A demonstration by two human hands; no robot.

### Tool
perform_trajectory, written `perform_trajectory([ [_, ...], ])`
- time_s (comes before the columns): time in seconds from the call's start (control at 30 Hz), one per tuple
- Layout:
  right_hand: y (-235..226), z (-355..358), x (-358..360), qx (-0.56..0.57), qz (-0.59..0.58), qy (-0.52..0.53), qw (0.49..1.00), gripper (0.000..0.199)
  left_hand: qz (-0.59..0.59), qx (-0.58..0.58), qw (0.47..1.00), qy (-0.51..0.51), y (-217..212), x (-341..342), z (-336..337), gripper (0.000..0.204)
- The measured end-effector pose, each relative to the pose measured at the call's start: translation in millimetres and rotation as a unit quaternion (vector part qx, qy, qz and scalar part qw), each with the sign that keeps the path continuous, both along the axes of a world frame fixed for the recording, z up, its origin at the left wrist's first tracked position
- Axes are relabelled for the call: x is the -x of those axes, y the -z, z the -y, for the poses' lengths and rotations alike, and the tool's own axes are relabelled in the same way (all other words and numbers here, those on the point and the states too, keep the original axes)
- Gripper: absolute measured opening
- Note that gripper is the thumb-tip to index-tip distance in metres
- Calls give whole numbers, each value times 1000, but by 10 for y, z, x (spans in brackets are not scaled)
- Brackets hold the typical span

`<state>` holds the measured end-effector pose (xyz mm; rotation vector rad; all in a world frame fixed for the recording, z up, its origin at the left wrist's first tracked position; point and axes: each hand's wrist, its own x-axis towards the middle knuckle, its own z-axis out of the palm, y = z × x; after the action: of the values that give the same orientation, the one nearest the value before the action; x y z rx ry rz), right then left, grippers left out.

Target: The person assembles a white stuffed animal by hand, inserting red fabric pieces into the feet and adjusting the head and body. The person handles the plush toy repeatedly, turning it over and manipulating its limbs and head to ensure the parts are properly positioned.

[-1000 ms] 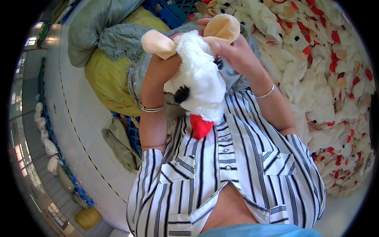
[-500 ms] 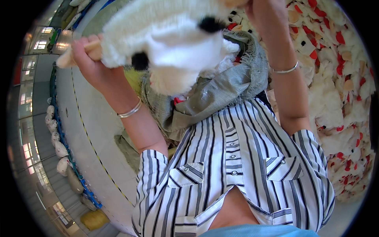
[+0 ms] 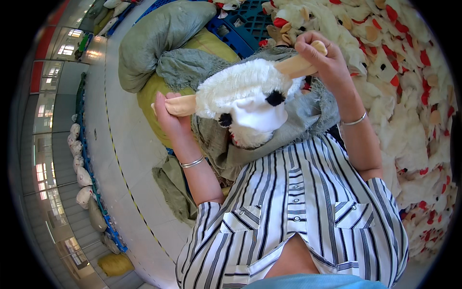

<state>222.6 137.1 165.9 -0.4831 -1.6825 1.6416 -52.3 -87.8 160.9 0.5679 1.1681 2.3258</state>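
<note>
A white plush animal skin (image 3: 240, 89) with two black tufted patches and a smooth white muzzle is stretched between my hands. My left hand (image 3: 174, 120) pinches its tan ear on the left side. On the right, my right hand (image 3: 323, 60) grips the other tan ear, whose tip pokes out past the thumb. Beneath the plush skin, a grey-green woven sack (image 3: 293, 120) with frayed edges lies open against my body, and bits of white and red show inside it.
A large heap of white plush pieces with red and tan parts (image 3: 385, 106) fills the right side. Stuffed green sacks (image 3: 144, 53) and a yellow-green sack (image 3: 154, 103) lie at the far left, beside a dark blue plastic pallet (image 3: 250, 24). White bundles (image 3: 83, 176) line the left wall.
Both hands have brought the plush skin lower and nearer the open sack. It is now level enough to show both ears, and the sacks and pallet behind it have come into sight.
</note>
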Motion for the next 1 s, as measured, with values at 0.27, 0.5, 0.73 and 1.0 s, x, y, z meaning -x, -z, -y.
perform_trajectory([
  [0.27,-54,-88,-73,32,-12,-1,999,21,-10,42,998,36,209,248,147,25],
  [0.5,-209,-41,31,81,-74,1,994,17,-403,471,785,-4,477,274,-71,30],
  [0.73,-287,7,234,77,-58,-6,995,20,-497,352,777,159,62,-994,-570,35],
  [1.0,192,238,104,-63,-23,-20,998,21,-68,268,946,171,505,-831,-683,33],
])
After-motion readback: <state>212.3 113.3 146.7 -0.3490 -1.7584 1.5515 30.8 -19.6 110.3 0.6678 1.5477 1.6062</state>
